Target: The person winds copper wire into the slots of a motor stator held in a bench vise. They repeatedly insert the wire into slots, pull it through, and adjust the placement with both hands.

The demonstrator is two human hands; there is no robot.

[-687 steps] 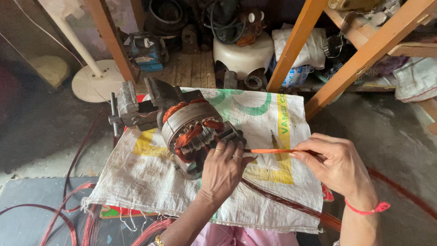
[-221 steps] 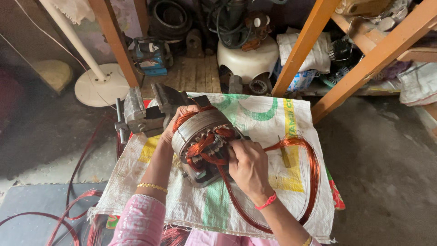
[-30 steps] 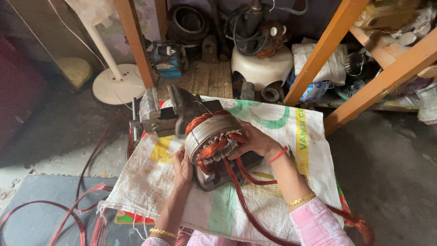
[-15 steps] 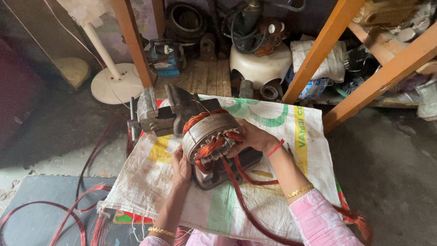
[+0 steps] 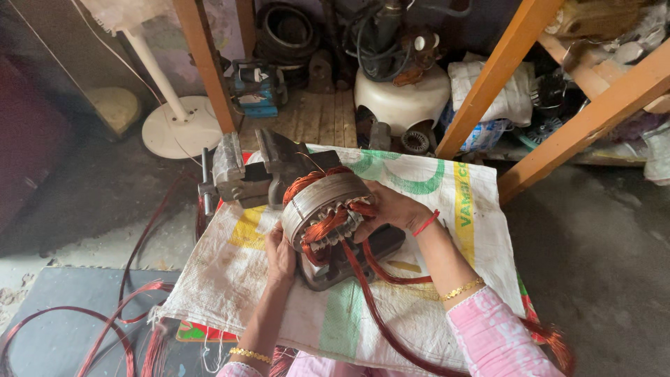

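A round metal motor stator point(image 5: 322, 202) wound with copper wire stands tilted on a dark base point(image 5: 352, 262) in the middle of a white woven sack point(image 5: 447, 209). My left hand point(image 5: 279, 253) presses flat against the stator's lower left side. My right hand point(image 5: 391, 209) grips its right side at the copper windings. Loose copper wire loops point(image 5: 380, 279) trail from the windings toward me across the sack.
A grey bench vise point(image 5: 244, 171) sits just behind the stator. Orange wooden frame legs point(image 5: 499, 70) rise at left and right. A white fan base point(image 5: 180, 129), a white pump housing point(image 5: 401, 101) and clutter lie behind. Copper wire coils point(image 5: 105, 328) lie on the floor at left.
Over the last second my hands have stayed on the stator, which has barely shifted. Earlier my right hand held a thin orange strip away from the stator.
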